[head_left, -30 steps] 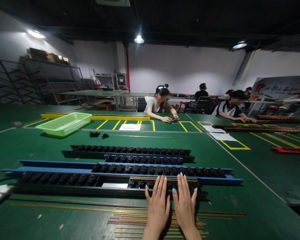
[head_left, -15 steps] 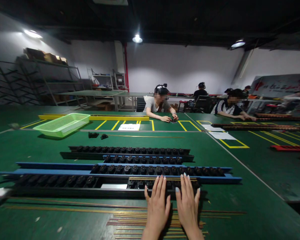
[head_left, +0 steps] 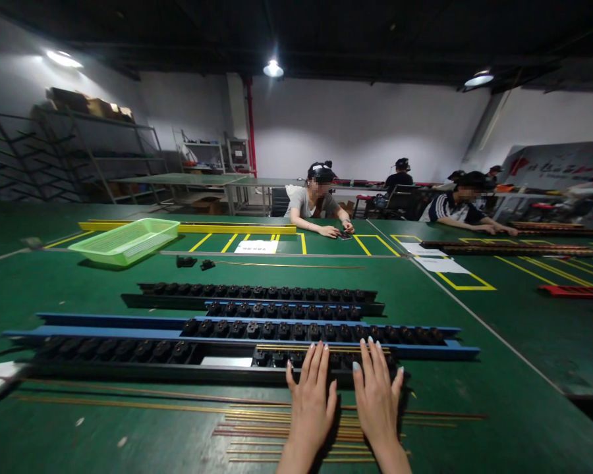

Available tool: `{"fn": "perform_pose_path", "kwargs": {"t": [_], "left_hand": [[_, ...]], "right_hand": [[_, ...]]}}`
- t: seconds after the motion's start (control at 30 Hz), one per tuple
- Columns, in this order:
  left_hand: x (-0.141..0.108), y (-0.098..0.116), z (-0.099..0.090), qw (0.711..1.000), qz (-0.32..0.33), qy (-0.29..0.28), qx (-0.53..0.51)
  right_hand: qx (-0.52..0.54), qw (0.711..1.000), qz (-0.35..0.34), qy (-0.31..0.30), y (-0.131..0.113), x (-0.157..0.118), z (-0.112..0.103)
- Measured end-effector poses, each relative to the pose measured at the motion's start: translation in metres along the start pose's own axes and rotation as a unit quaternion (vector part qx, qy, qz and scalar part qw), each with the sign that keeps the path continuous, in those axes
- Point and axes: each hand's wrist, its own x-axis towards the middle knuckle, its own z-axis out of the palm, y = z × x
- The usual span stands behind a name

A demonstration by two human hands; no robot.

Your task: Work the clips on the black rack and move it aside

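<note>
Flat green surface [head_left: 474, 401]: long black channel [head_left: 153, 373] crosswise, well in from the right edge. Left hand [head_left: 311, 398] and right hand [head_left: 378, 398] open, fingers extended, grasping nothing visible. Black plastic modules [head_left: 180, 350] lined up in channel, presumably for alignment; fingertips at thin brass-coloured rods [head_left: 281, 347] along them, probably steadying.

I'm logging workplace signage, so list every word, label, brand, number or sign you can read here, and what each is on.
No text can be read with certainty.
White sheet left of centre: dark printed characters, too small and blurred.
Nearer white sheet on the right: faint print, too small.
Banner at far right: dark and red characters, too blurred.
</note>
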Motion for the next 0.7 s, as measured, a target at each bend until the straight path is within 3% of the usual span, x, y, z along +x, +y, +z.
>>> {"fn": "perform_pose_path", "kwargs": {"t": [0.17, 0.5, 0.7], "left_hand": [[0.000, 0.000, 0.000, 1.000, 0.000, -0.005, -0.001], [0.000, 0.002, 0.002, 1.000, -0.008, 0.001, -0.012], [0.002, 0.004, -0.001, 1.000, -0.021, 0.009, -0.013]], "right_hand": [[0.003, 0.999, 0.043, 0.026, 0.007, 0.004, 0.001], [0.030, 0.997, 0.053, 0.038, 0.010, 0.005, 0.001], [0.101, 0.990, 0.017, 0.094, 0.009, 0.008, -0.014]]}}
